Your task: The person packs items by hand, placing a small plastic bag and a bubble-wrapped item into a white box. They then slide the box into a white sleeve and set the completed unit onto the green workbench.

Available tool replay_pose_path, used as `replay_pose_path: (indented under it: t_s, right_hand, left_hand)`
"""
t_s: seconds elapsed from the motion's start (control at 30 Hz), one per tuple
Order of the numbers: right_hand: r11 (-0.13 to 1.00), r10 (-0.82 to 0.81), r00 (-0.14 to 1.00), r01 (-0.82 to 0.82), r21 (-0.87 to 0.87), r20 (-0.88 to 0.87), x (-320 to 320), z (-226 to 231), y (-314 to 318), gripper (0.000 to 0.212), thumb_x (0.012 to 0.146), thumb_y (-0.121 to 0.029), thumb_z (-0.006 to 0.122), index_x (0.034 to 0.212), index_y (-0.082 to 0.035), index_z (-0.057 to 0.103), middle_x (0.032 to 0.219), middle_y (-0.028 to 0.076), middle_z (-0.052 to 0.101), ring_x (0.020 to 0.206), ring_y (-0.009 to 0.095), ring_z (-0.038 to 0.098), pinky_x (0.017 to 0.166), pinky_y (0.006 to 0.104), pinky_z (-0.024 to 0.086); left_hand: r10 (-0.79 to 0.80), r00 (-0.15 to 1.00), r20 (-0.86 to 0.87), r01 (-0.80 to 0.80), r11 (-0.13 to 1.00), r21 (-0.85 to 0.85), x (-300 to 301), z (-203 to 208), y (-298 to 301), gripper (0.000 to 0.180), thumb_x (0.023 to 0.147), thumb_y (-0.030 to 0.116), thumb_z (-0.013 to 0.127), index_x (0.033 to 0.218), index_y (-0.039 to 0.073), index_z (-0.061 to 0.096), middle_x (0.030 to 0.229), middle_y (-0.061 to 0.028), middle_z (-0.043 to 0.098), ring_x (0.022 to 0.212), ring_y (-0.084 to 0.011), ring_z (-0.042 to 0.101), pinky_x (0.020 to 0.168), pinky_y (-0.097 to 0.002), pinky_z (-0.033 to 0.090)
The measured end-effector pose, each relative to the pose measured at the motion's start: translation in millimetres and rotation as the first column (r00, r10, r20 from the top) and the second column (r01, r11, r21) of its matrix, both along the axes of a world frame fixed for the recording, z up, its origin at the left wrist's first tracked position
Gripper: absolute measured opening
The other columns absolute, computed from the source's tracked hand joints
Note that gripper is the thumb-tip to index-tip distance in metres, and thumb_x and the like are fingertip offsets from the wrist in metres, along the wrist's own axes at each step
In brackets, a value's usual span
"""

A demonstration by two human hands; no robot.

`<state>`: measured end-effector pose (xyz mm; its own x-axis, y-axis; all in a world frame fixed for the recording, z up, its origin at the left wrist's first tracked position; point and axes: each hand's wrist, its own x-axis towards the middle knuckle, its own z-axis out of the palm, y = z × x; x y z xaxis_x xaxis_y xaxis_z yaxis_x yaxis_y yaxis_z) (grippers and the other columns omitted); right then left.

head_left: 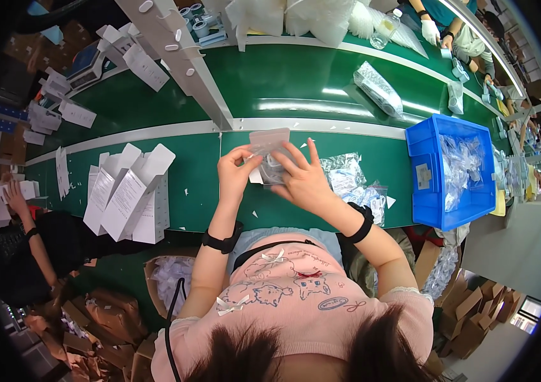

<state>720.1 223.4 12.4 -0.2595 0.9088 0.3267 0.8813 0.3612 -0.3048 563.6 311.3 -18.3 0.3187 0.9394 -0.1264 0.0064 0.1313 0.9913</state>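
Observation:
A clear plastic bag is held up between my hands over the green table, with something small and pale partly covered by my fingers inside or behind it. My left hand pinches the bag's left side between thumb and fingers. On the other side, my right hand has its thumb and forefingers on the bag, while the outer fingers are spread. Just right of that hand lie several clear bags with white and blue contents. Left of my hands stand white open-topped cardboard boxes with printed sides.
A blue bin of clear bags stands at the right. Behind a metal rail, a wrapped pack lies on the green belt. A metal post rises ahead. Co-workers sit at the far right and the left. Paper scraps dot the table.

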Motion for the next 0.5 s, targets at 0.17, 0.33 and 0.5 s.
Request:
replay_pose_path:
  t_s: [0.17, 0.33, 0.5]
  right_hand:
    - [0.998, -0.049, 0.990, 0.052, 0.022, -0.133, -3.7, -4.0, 2.3, 0.055, 0.056, -0.018, 0.074, 0.105, -0.008, 0.052, 0.122, 0.013, 0.039, 0.122, 0.028, 0.028, 0.098, 0.0539, 0.021]
    - [0.991, -0.032, 0.840, 0.097, 0.091, -0.542, 18.3, -24.7, -7.3, 0.080, 0.055, -0.019, 0.078, 0.122, -0.007, 0.037, 0.127, 0.017, 0.033, 0.125, 0.029, 0.024, 0.100, 0.0491, 0.021]
    - [0.973, -0.111, 0.688, -0.073, -0.220, -0.717, 14.9, -62.5, 3.3, 0.090, 0.057, -0.016, 0.077, 0.130, -0.004, 0.024, 0.129, 0.018, 0.032, 0.124, 0.030, 0.026, 0.101, 0.0405, 0.023]
  left_hand:
    - [-0.039, 0.998, -0.040, 0.041, 0.997, 0.059, -8.2, 10.5, -2.2, 0.018, 0.070, 0.001, 0.065, 0.086, -0.001, 0.058, 0.108, -0.0123, 0.055, 0.091, -0.0162, 0.056, 0.071, -0.0243, 0.046]
    - [0.635, 0.434, -0.639, 0.193, 0.628, 0.754, -96.7, 64.2, 11.3, 0.065, 0.058, 0.021, 0.075, 0.115, 0.009, 0.047, 0.130, -0.0121, 0.035, 0.122, -0.0302, 0.030, 0.097, -0.0501, 0.024]
    - [0.518, -0.209, -0.829, 0.307, 0.840, 0.447, -196.7, 61.7, 35.5, 0.074, 0.059, 0.021, 0.073, 0.125, 0.014, 0.039, 0.134, -0.0133, 0.027, 0.124, -0.0355, 0.024, 0.097, -0.0598, 0.013]
